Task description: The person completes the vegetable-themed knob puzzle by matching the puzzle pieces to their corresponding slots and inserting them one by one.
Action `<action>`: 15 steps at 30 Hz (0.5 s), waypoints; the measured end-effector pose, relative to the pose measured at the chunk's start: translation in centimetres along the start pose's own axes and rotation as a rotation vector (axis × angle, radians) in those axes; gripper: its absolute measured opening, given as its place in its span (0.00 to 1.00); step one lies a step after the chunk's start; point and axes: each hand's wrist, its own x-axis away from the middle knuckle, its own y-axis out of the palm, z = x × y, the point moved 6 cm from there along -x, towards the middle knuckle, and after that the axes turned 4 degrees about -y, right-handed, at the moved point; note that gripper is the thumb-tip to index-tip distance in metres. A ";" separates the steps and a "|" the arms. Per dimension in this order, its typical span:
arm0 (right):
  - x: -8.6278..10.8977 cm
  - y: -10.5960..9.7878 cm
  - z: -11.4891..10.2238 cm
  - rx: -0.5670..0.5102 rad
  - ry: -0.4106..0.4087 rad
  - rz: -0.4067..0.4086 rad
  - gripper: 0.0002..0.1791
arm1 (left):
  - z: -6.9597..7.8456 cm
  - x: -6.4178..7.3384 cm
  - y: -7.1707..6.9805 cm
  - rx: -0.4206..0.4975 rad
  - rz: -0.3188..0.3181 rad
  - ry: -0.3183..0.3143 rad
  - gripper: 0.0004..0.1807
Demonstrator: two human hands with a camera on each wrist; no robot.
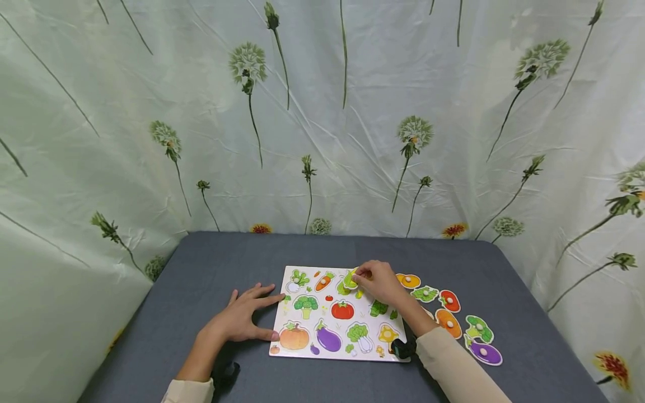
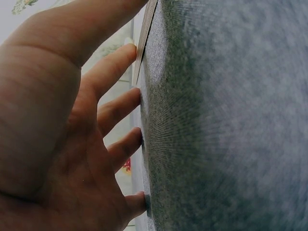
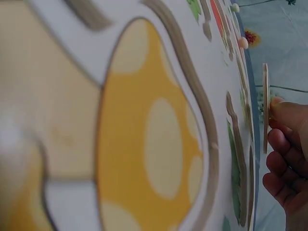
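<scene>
From my end, I'm watching the right hand (image 1: 379,281) pinching a green puzzle piece (image 1: 349,279) over the white board (image 1: 327,355).
Thumb and fingers are gripping the piece, which is hovering just clear of the board near the middle of its far edge; fingers are covering part of it, so I'm not certain which vegetable it's picturing. The left hand (image 1: 247,314) is spreading its fingers wide and holding nothing, thumb and index finger touching the board's left side, other fingertips resting on the dark table (image 1: 282,246). I'm also seeing loose pieces lying right of the board, including a tomato (image 1: 445,296), a broccoli (image 1: 478,329) and an eggplant (image 1: 484,351).
</scene>
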 end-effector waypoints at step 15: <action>-0.2 1.6 -0.9 -0.002 -0.005 -0.059 0.04 | 0.2 0.1 -0.1 -0.003 -0.003 -0.002 0.53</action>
